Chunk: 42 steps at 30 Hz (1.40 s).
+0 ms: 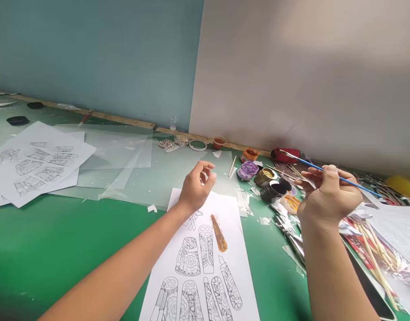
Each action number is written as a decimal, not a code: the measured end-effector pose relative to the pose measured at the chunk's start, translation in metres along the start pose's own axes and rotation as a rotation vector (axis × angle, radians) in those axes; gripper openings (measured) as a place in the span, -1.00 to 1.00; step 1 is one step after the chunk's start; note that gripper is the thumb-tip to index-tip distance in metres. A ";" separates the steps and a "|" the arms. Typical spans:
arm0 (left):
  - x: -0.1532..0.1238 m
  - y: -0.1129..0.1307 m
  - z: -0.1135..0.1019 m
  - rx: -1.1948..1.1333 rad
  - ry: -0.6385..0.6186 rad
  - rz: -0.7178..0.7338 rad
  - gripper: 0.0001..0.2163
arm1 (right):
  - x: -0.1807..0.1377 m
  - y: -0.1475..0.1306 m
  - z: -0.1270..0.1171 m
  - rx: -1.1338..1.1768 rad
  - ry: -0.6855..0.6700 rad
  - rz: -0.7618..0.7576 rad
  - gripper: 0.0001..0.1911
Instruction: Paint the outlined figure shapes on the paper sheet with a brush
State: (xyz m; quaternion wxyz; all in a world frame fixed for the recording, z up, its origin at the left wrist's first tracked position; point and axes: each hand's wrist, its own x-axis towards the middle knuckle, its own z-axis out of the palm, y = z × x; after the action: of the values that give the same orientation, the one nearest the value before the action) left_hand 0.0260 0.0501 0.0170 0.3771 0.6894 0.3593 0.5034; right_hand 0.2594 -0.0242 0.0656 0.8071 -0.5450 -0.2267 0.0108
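Note:
My right hand [328, 191] grips a thin paintbrush [312, 164] with a blue handle, raised above the right side of the table. Its bristle end points up and left. My left hand [196, 185] hovers over the top of a white sheet [191, 292] printed with black line drawings. Its fingers are loosely curled, a gap shows between thumb and fingertips, and nothing is visible in them. On that sheet lies a tapered orange-brown piece [219, 233]. Between the hands stand paint pots: a purple pot [247, 170], a black pot [273, 191] and an orange pot [249, 154].
Clear plastic sheets [124, 156] and more printed sheets [44, 156] cover the left of the green table [91, 249]. Wooden sticks [375, 245] in plastic packaging lie at right. A red pouch [285, 155] rests by the wall, and paper scraps surround the pots.

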 end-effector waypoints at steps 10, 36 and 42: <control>0.098 -0.006 0.059 0.137 -0.115 0.000 -0.82 | 0.014 0.021 -0.032 -0.022 0.083 0.190 -0.77; 0.189 -0.056 0.167 0.275 -0.537 0.132 -0.12 | 0.002 -0.001 -0.018 0.220 0.110 0.258 -0.90; 0.198 -0.028 0.137 0.139 -0.146 0.307 -0.30 | -0.002 0.007 -0.022 0.188 0.002 0.225 -0.90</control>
State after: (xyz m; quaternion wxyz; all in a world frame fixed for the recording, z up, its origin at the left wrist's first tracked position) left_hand 0.2014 0.2150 0.0474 0.2722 0.7952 0.2553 0.4778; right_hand 0.2674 -0.0407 0.0520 0.8484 -0.4892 -0.1614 0.1219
